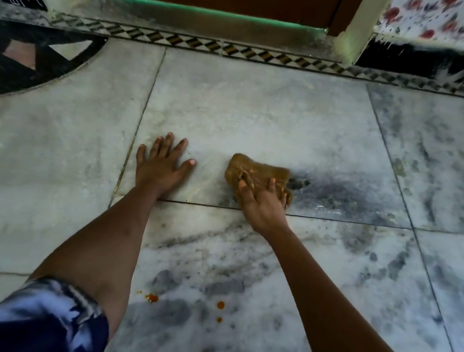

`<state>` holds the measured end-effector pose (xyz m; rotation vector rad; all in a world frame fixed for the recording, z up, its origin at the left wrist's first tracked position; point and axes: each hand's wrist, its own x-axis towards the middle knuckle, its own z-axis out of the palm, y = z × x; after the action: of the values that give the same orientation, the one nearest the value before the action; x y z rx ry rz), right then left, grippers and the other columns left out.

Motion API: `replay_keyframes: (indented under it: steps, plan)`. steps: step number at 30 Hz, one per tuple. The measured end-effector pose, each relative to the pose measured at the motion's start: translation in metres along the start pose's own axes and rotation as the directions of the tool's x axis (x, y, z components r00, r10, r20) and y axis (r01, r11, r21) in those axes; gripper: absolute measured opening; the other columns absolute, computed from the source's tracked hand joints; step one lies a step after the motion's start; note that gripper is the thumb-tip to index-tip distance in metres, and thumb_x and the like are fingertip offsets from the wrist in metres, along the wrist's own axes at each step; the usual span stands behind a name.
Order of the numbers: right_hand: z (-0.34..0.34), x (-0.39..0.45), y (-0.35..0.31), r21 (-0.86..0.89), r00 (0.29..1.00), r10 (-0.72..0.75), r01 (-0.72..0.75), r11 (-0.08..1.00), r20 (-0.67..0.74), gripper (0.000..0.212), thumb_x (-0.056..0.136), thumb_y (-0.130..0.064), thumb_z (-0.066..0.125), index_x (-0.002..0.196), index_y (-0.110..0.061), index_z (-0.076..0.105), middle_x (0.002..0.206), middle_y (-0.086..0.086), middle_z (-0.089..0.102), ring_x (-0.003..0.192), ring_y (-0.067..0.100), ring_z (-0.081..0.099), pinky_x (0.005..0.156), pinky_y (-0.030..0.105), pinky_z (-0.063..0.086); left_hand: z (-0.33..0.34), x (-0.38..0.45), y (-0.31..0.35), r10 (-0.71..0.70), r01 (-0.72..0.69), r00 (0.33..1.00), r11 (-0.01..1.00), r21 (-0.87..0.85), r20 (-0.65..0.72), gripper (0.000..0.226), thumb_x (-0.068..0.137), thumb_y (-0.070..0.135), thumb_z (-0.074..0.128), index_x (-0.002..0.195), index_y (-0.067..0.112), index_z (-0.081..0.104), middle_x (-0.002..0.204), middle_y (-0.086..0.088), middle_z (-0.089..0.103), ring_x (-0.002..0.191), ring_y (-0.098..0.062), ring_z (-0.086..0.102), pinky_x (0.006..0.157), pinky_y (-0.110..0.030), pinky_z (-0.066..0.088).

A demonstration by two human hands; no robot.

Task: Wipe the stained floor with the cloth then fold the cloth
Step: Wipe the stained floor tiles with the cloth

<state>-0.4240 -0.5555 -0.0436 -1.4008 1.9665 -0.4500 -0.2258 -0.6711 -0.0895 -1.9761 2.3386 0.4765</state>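
Open marble floor (263,106) stretches toward twelve o'clock as far as the door threshold (215,24), with bare tile also at three o'clock. The left hand (161,163), pressed flat at nine o'clock of the cloth (254,173), blocks that side; orange spots (152,297) lie at six.

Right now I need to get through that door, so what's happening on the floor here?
A person is crouched over the marble floor, wiping it. The right hand grips a bunched brown cloth pressed to the tile beside a dark smudge. The left hand lies flat on the floor, fingers spread, as a brace. A few orange spots nearer the person are not yet wiped, and the cloth is not folded.
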Motion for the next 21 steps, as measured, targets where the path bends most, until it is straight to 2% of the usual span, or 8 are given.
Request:
replay_keyframes:
  steps: [2,3,5,7,10,13,17,21]
  plan:
    - [-0.007,-0.019,-0.001,0.318,0.998,0.056,-0.055,0.946,0.008,0.07,0.084,-0.069,0.03,0.141,-0.028,0.039,0.151,0.01,0.031,0.141,0.033,0.019,0.116,0.049,0.011,-0.015,-0.001,0.0,-0.007,0.02,0.996,0.987,-0.159,0.084,0.055,0.095,0.055,0.026,0.147,0.038,0.017,0.159,0.006,0.0,0.145,-0.013,-0.002,0.114,-0.043,-0.006]
    - [-0.012,-0.031,-0.003,0.493,1.0,0.026,-0.029,0.869,0.013,0.071,0.081,-0.07,0.032,0.136,-0.026,0.046,0.144,0.009,0.042,0.137,0.029,0.032,0.114,0.046,0.022,-0.022,-0.006,0.001,-0.006,0.027,0.997,0.966,-0.257,0.081,0.053,0.096,0.052,0.03,0.146,0.035,0.023,0.158,0.006,0.006,0.145,-0.013,0.001,0.115,-0.042,-0.004]
    - [-0.021,-0.051,-0.005,0.777,0.998,-0.035,-0.015,0.629,0.048,0.053,0.092,-0.055,0.033,0.126,-0.019,0.053,0.131,0.005,0.055,0.124,0.018,0.05,0.108,0.037,0.036,-0.032,-0.024,0.005,0.01,-0.007,1.0,0.884,-0.467,0.004,0.05,0.097,0.044,0.038,0.144,0.028,0.033,0.156,0.004,0.019,0.144,-0.013,0.013,0.115,-0.039,0.004]
    - [-0.036,-0.076,-0.013,0.915,0.995,-0.003,-0.091,0.394,0.1,0.044,0.098,-0.044,0.027,0.119,-0.016,0.054,0.117,0.006,0.062,0.109,0.021,0.059,0.1,0.037,0.042,-0.039,-0.06,0.013,0.038,-0.094,0.994,0.736,-0.671,-0.098,0.051,0.095,0.037,0.048,0.143,0.024,0.036,0.153,0.002,0.028,0.139,-0.014,0.027,0.114,-0.034,0.019]
    - [-0.047,-0.105,-0.016,0.968,0.989,0.057,-0.149,0.203,0.14,0.048,0.096,-0.048,0.03,0.115,-0.014,0.058,0.106,0.013,0.067,0.098,0.031,0.061,0.094,0.049,0.044,-0.053,-0.111,0.02,-0.035,-0.092,0.991,0.536,-0.839,-0.131,0.054,0.092,0.03,0.056,0.142,0.029,0.034,0.147,0.008,0.033,0.124,-0.014,0.045,0.095,-0.024,0.035]
    - [-0.05,-0.13,-0.022,0.98,0.988,0.072,-0.143,0.137,0.134,0.048,0.097,-0.048,0.031,0.108,-0.015,0.062,0.097,0.013,0.071,0.094,0.032,0.064,0.09,0.05,0.046,-0.07,-0.152,0.013,-0.19,-0.027,0.972,0.491,-0.87,-0.138,0.047,0.092,0.025,0.056,0.137,0.028,0.041,0.13,0.008,0.044,0.108,-0.011,0.051,0.087,-0.023,0.035]
    - [-0.05,-0.157,-0.031,0.983,0.988,0.005,-0.157,0.099,0.157,0.047,0.098,-0.047,0.028,0.103,-0.017,0.063,0.083,0.005,0.074,0.075,0.023,0.071,0.072,0.041,0.056,-0.093,-0.2,-0.01,-0.369,0.028,0.917,0.445,-0.895,-0.155,0.027,0.091,0.017,0.054,0.118,0.019,0.058,0.101,0.002,0.061,0.106,-0.025,0.059,0.082,-0.024,0.042]
    - [-0.038,-0.174,-0.044,0.971,0.98,-0.004,-0.198,0.131,0.2,0.048,0.098,-0.048,0.028,0.105,-0.015,0.062,0.083,0.005,0.074,0.074,0.022,0.07,0.07,0.041,0.056,-0.106,-0.257,-0.032,-0.352,0.118,0.92,0.668,-0.735,-0.172,0.021,0.091,0.017,0.054,0.109,0.015,0.064,0.103,-0.002,0.065,0.098,-0.018,0.061,0.078,-0.019,0.041]
